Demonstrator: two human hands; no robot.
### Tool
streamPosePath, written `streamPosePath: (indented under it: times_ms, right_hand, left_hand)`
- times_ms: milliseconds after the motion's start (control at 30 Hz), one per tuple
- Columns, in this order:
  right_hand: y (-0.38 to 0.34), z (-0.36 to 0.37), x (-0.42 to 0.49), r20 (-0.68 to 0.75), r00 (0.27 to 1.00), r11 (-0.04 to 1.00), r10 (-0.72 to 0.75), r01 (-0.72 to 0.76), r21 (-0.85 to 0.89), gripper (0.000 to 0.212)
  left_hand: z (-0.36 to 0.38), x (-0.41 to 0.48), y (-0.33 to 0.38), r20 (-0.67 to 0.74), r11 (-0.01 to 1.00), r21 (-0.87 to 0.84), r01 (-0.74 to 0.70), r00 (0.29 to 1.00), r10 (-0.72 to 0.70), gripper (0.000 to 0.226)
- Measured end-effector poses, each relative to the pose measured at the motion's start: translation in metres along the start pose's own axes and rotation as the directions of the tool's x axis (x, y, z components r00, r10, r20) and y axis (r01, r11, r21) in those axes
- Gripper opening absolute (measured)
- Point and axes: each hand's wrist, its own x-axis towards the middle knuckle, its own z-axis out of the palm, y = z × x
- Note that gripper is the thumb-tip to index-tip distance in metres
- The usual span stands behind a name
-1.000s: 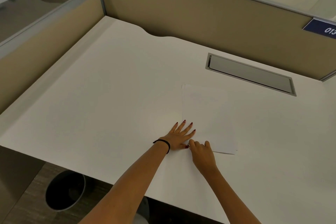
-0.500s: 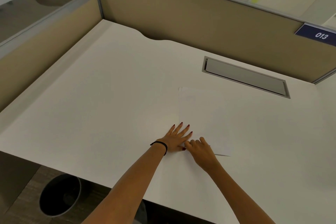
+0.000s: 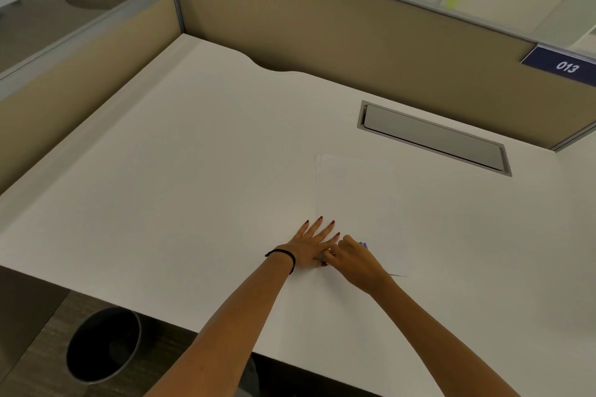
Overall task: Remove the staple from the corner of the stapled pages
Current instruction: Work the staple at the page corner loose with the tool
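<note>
Right hand point(image 3: 351, 259) curls round a purple object point(image 3: 363, 245), kind unclear, at the near-left corner of the pages point(image 3: 354, 196); staple hidden beneath. Left hand point(image 3: 311, 245) lies flat, fingers spread, pressing that corner to the desk point(image 3: 193, 187). Recommended: press close beside the staple and lift it straight, lest paper tear.

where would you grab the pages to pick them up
Pinch the near right corner of the pages, coming from the right. They lie flat on the desk, but that corner seems slightly lifted, and the left hand and the right hand, which holds a purple tool, cover the near left corner.
</note>
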Motion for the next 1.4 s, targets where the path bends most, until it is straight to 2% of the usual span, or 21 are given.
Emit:
streamPosePath:
  times_ms: [233, 333, 433, 500, 600, 733, 867, 1033, 1400]
  right_hand:
    - [0.003, 0.01, -0.004, -0.003, 0.999, 0.998, -0.037, 0.037, 0.049, 0.035]
    - [0.001, 0.014, -0.003, -0.02, 0.999, 0.995, 0.025, -0.023, 0.093, 0.036]
    - [-0.001, 0.019, -0.007, -0.014, 0.986, 0.969, 0.167, -0.161, 0.188, 0.036]
    - [-0.002, 0.02, -0.014, 0.02, 0.956, 0.903, 0.292, -0.282, 0.324, 0.032]
    - [-0.005, 0.024, -0.021, 0.125, 0.893, 0.742, 0.433, -0.432, 0.513, 0.014]
    - [-0.016, 0.029, -0.025, 0.169, 0.87, 0.603, 0.464, -0.449, 0.66, 0.019]
    - [-0.021, 0.032, -0.027, 0.192, 0.855, 0.537, 0.483, -0.462, 0.706, 0.02]
    - [-0.021, 0.032, -0.027, 0.193, 0.852, 0.537, 0.487, -0.466, 0.703, 0.022]
    - [-0.022, 0.025, -0.022, 0.213, 0.877, 0.58, 0.431, -0.45, 0.678, 0.027]
  left_hand:
    - [0.0, 0.0, 0.0, -0.002, 1.0, 0.018, -0.005, 1.0, 0.005, 0.073]
    - [0.003, 0.002, -0.001, -0.007, 1.0, 0.018, -0.004, 1.0, 0.004, 0.074]
    - [0.005, 0.003, -0.004, -0.005, 1.0, 0.019, -0.004, 1.0, 0.004, 0.075]
    - [0.006, 0.004, -0.005, -0.001, 1.0, 0.023, -0.006, 1.0, 0.006, 0.076]
    - [0.006, 0.005, -0.007, 0.002, 1.0, 0.0, -0.013, 1.0, 0.013, 0.075]
    - [0.008, 0.002, -0.009, -0.033, 0.998, -0.061, -0.029, 0.999, 0.027, 0.072]
    - [0.012, -0.001, -0.006, -0.124, 0.994, -0.105, -0.022, 0.992, 0.009, 0.063]
    - [0.019, 0.0, -0.002, -0.194, 0.999, -0.044, 0.02, 0.981, -0.028, 0.059]
    - [0.012, -0.001, -0.004, -0.129, 0.999, -0.039, 0.0, 0.992, -0.005, 0.058]
